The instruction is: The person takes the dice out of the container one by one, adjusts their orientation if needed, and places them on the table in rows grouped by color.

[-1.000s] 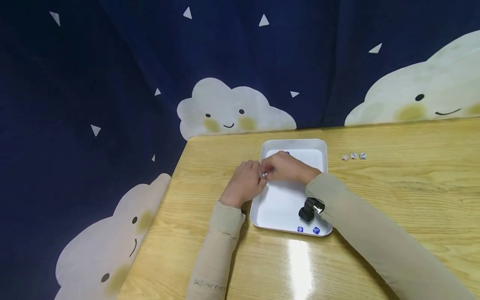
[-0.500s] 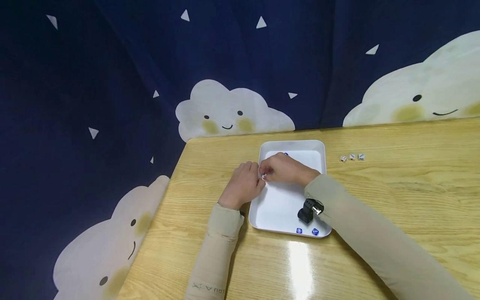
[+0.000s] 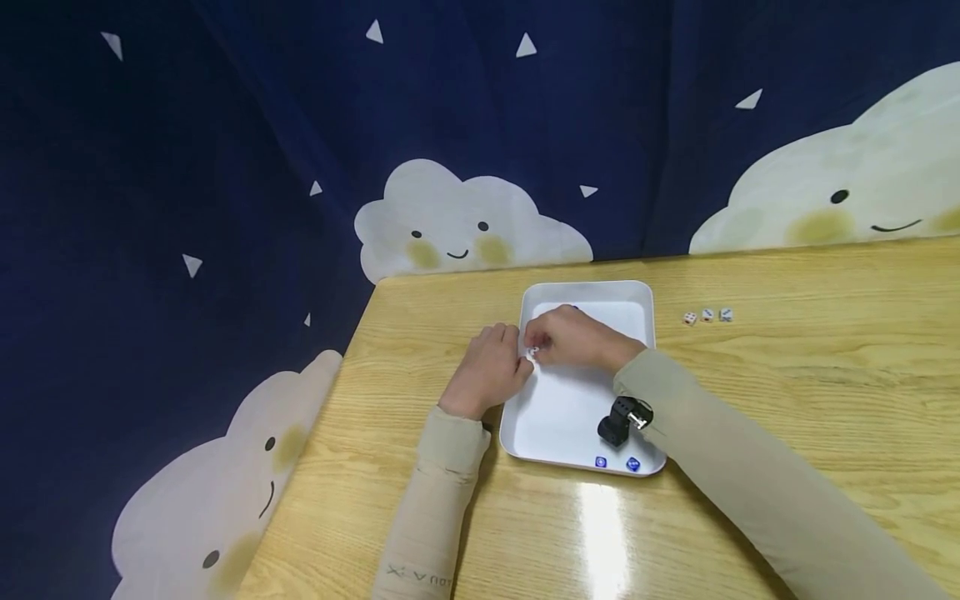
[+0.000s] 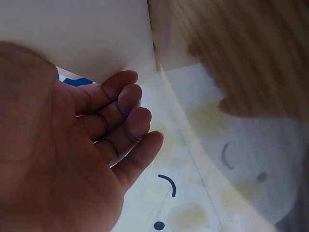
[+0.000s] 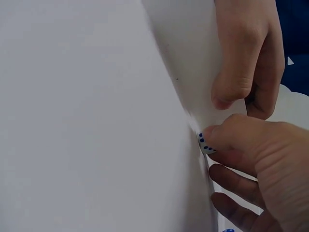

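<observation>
A white tray [image 3: 558,417] lies on the wooden table. My left hand [image 3: 486,367] holds its left wall, thumb over the inside and fingers outside; in the left wrist view those fingers [image 4: 135,140] are bent beside the wall. Inside the tray, against that same wall, my right hand [image 3: 573,336] pinches a small white die with blue dots [image 5: 206,145] between thumb and fingertips. The left thumb is just beyond the die. Two blue dice, one [image 3: 601,462] left of the other [image 3: 633,464], lie at the tray's near edge. Another blue die [image 3: 575,307] is mostly hidden behind the right hand.
Three white dice [image 3: 707,316] stand in a row on the table [image 3: 787,375], right of the tray. Behind the table hangs a dark blue curtain [image 3: 480,108] printed with clouds. A black wrist camera [image 3: 618,422] on the right sleeve hangs over the tray.
The right hand with the white die has shifted very slightly to the right along the tray's left wall. The left hand keeps its hold on the tray; the other dice have not moved.
</observation>
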A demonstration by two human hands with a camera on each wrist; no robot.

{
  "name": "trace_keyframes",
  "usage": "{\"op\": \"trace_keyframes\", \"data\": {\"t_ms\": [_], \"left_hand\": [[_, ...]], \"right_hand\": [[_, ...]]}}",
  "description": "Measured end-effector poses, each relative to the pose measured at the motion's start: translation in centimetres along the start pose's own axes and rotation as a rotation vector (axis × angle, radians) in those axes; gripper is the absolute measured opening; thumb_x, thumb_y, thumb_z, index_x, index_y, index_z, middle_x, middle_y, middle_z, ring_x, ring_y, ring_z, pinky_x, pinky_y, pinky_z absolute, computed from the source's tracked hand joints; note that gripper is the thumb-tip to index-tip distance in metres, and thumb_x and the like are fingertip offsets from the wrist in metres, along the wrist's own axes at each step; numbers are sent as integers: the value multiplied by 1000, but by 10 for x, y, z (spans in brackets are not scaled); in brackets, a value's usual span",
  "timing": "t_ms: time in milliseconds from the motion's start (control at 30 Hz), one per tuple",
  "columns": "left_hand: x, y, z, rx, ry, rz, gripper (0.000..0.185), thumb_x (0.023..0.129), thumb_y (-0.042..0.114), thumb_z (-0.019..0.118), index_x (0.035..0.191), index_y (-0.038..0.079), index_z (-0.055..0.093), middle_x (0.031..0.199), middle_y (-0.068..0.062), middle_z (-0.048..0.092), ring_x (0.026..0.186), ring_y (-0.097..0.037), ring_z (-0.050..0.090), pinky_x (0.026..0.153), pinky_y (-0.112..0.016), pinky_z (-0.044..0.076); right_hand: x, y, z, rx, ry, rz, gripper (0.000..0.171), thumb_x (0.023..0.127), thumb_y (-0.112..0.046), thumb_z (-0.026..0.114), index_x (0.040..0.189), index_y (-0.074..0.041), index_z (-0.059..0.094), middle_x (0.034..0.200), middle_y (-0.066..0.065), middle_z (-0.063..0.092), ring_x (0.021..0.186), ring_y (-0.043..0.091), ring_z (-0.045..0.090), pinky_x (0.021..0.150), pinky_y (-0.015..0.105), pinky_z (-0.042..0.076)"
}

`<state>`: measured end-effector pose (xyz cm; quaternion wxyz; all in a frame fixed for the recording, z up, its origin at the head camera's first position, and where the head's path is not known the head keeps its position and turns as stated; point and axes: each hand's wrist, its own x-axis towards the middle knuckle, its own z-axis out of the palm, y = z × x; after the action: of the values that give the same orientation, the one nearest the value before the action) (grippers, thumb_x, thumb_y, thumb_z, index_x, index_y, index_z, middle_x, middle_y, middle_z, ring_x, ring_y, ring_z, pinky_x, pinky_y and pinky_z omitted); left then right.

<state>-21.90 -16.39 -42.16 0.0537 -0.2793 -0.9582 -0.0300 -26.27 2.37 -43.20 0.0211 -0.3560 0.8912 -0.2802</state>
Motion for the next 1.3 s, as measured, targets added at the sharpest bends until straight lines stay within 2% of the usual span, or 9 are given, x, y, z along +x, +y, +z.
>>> {"op": "trace_keyframes", "data": {"t_ms": [267, 533, 800, 1033, 1300], "left_hand": [[0, 0, 1, 3, -22, -5, 21, 95, 21, 52, 101, 2, 58, 92, -11, 59, 84, -29, 56, 76, -38, 48], [1, 0, 0, 8, 1, 1, 20, 93, 21, 53, 98, 2, 58, 90, -11, 58, 83, -29, 55, 75, -37, 47], [1, 0, 1, 23, 2, 7, 19, 93, 21, 54, 98, 3, 58, 89, -11, 58, 82, -28, 55, 75, -37, 47], [1, 0, 2, -16, -54, -25, 23, 95, 22, 51, 104, 1, 57, 95, -12, 59, 89, -30, 56, 81, -39, 48], [2, -1, 2, -33, -80, -42, 27, 96, 23, 50, 110, 0, 57, 99, -12, 59, 93, -30, 56, 85, -40, 48]], "right_hand": [[0, -1, -1, 11, -16, 15, 13, 81, -8, 77, 93, -12, 76, 87, 0, 74, 82, 13, 64, 80, 34, 54], [0, 0, 0, -10, 3, -11, 11, 81, -8, 78, 91, -12, 75, 87, 0, 74, 81, 12, 65, 81, 34, 55], [-1, 0, 0, 6, 7, 0, 14, 80, -7, 78, 92, -13, 75, 89, 1, 76, 84, 14, 67, 84, 36, 56], [-2, -1, -3, 41, 18, 24, 18, 80, -6, 76, 97, -12, 76, 93, 2, 77, 88, 16, 69, 87, 38, 56], [-2, -3, -9, 27, 31, 31, 19, 83, -9, 78, 101, -12, 77, 97, 2, 78, 93, 19, 72, 89, 39, 57]]}}
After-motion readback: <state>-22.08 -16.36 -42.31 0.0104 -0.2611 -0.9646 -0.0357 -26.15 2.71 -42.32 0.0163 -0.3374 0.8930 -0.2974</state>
